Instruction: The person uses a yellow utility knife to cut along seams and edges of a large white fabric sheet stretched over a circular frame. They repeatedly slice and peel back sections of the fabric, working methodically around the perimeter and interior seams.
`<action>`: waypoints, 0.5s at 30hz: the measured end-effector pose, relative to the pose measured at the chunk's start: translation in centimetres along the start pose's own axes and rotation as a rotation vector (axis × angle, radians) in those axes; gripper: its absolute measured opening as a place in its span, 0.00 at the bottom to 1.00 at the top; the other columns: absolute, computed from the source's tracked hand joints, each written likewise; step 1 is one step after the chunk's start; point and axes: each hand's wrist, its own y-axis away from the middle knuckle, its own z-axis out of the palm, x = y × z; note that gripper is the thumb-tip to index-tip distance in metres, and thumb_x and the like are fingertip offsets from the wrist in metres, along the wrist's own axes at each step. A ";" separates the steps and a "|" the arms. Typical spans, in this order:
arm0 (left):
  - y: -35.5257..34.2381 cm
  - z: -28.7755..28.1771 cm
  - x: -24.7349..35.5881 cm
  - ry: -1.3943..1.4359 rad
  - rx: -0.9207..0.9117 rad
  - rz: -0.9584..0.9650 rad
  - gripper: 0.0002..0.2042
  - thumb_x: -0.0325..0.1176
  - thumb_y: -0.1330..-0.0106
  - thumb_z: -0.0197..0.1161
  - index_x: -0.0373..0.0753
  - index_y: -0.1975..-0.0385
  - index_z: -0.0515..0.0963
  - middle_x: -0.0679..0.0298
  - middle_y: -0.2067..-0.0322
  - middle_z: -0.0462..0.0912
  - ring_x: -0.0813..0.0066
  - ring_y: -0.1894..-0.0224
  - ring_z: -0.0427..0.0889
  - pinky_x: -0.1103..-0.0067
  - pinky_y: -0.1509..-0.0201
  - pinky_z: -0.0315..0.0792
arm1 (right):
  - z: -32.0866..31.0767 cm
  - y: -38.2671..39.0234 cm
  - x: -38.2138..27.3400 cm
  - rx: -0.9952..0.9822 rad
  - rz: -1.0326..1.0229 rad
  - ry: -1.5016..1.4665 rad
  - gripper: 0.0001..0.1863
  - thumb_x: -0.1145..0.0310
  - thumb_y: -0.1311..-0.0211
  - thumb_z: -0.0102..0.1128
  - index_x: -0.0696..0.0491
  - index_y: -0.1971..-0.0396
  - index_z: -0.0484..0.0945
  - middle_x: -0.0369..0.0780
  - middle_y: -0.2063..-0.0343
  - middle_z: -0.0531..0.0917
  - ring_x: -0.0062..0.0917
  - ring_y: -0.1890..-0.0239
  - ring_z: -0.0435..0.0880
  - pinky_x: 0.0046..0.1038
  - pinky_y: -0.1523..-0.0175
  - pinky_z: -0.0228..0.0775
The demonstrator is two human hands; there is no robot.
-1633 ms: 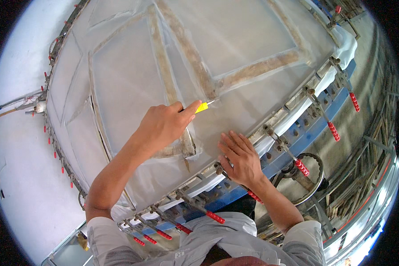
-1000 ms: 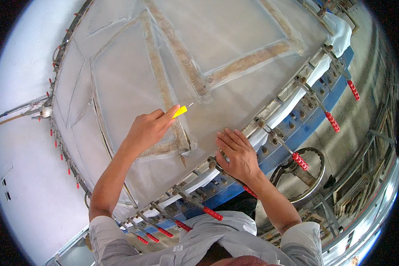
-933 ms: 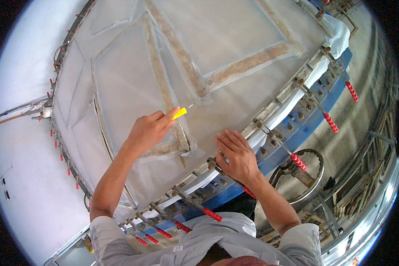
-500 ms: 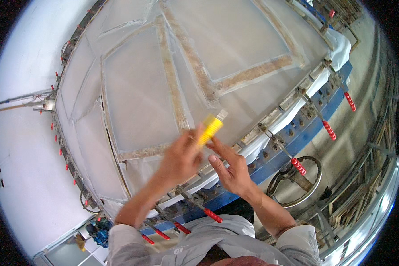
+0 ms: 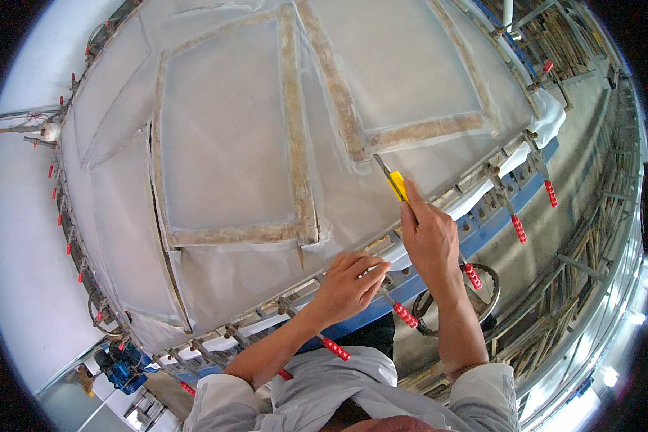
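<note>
A large white translucent sheet (image 5: 230, 165) lies over a wide curved mould, crossed by tan strips (image 5: 295, 144) that frame rectangular panels. My right hand (image 5: 430, 237) grips a yellow utility knife (image 5: 396, 184) with its blade out. The blade tip points up and left at the sheet, just below the corner of a tan strip. My left hand (image 5: 347, 284) rests with curled fingers on the mould's near rim beside a clamp and holds nothing that I can see.
Toggle clamps with red handles (image 5: 403, 314) line the mould's rim above a blue steel frame (image 5: 497, 216). A coiled hose (image 5: 475, 288) lies on the floor below. Metal racking (image 5: 590, 237) runs along the right. A blue machine (image 5: 122, 363) sits at lower left.
The yellow knife went from my left hand to my right hand as the two met. My left hand dropped to the rim; my right hand rose toward the tan strip.
</note>
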 end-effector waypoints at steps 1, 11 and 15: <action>0.0 0.1 -0.2 0.000 -0.001 0.003 0.16 0.29 0.38 0.70 0.43 0.49 0.82 0.65 0.52 0.83 0.61 0.49 0.81 0.66 0.46 0.73 | 0.4 -0.2 0.1 -0.004 -0.003 0.015 0.23 0.63 0.28 0.57 0.48 0.35 0.74 0.47 0.77 0.83 0.45 0.73 0.86 0.46 0.67 0.78; 0.1 -0.2 -1.3 0.001 -0.070 0.035 0.18 0.28 0.41 0.71 0.41 0.49 0.82 0.66 0.54 0.83 0.62 0.49 0.80 0.65 0.46 0.72 | 1.7 -0.6 -0.9 -0.009 0.004 0.216 0.22 0.61 0.27 0.56 0.46 0.36 0.75 0.45 0.80 0.82 0.42 0.77 0.86 0.44 0.71 0.79; 0.4 0.3 -1.7 0.041 -0.060 0.025 0.19 0.28 0.41 0.71 0.41 0.49 0.81 0.65 0.53 0.83 0.62 0.48 0.80 0.65 0.45 0.72 | 2.0 -0.3 -1.1 0.001 -0.030 0.249 0.24 0.63 0.29 0.56 0.47 0.35 0.73 0.44 0.80 0.82 0.42 0.78 0.86 0.43 0.74 0.79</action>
